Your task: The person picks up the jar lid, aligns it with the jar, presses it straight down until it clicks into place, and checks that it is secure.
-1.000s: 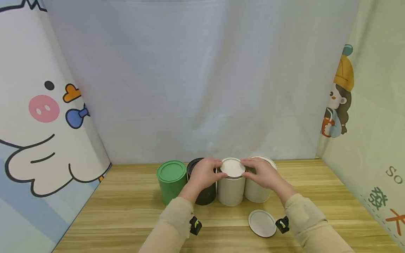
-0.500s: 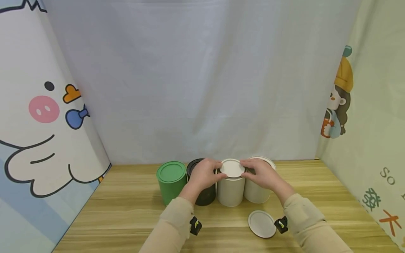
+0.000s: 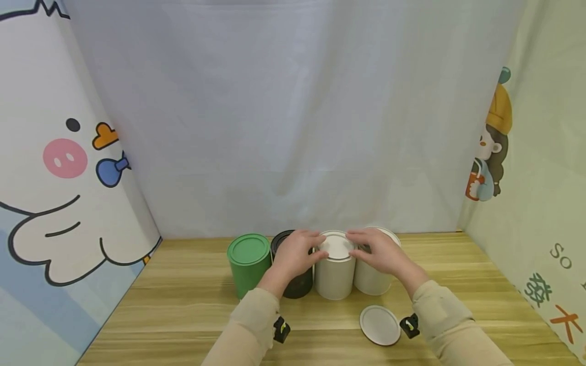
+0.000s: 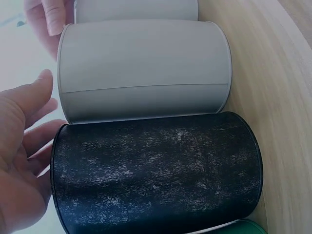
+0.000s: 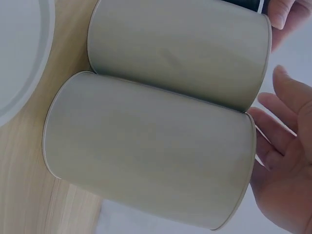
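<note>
A white can (image 3: 333,279) stands upright in a row of cans, with a white lid (image 3: 338,245) lying flat on its top. Over the lid's left edge is my left hand (image 3: 295,252), its palm above the black can (image 3: 298,286). My right hand (image 3: 380,250) mirrors it at the lid's right edge, above the right-hand white can (image 3: 372,278). Both hands have thumb and fingers spread and relaxed. In the left wrist view the left thumb (image 4: 39,90) is apart from the can's rim. The right thumb (image 5: 287,87) also stands off in the right wrist view.
A green can (image 3: 249,264) with its lid on ends the row at the left. One loose white lid (image 3: 380,325) lies on the wooden table (image 3: 183,315) in front of the right-hand can. A grey-white curtain (image 3: 293,127) hangs close behind the cans.
The lid, earlier held between both hands and standing slightly proud of the middle white can, now sits level on its rim. The fingers have loosened from its edge.
</note>
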### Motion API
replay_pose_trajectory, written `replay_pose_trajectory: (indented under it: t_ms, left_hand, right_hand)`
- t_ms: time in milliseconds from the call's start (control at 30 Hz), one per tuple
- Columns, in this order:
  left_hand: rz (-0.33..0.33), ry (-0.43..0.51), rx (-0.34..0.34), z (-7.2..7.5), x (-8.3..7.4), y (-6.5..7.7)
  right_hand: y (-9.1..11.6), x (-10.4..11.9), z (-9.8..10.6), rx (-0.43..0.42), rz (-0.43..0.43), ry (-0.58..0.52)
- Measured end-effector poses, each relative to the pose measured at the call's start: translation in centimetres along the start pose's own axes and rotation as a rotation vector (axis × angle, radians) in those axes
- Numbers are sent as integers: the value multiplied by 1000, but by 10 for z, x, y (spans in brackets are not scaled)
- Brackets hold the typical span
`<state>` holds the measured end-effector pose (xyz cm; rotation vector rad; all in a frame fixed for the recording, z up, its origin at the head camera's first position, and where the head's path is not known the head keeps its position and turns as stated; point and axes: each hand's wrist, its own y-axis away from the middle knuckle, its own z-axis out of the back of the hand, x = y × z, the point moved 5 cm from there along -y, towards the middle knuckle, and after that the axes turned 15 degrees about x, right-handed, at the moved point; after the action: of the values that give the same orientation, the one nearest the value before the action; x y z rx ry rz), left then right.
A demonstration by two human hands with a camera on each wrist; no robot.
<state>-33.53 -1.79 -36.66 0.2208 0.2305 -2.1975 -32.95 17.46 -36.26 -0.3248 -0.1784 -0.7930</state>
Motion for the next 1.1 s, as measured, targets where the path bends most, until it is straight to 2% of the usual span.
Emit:
replay_pose_trajectory:
  t_ms: [300, 467, 633, 900, 1100]
  left_hand:
    - [-9, -128, -32, -1, -5, 2]
    - [-8, -150, -31, -5, -5, 0]
    - [-5, -138, -5, -7, -5, -1]
    - [19, -33, 48, -5, -4, -3]
    - [31, -16, 45, -6, -4, -4]
  right_hand:
    - [-8, 5, -5, -5, 6, 49]
    - [-9, 7, -10, 23, -7, 74]
    - [-9, 10, -12, 18, -15, 99]
    - [-10, 11, -11, 20, -19, 118]
    - [-11, 11, -10, 27, -44, 106]
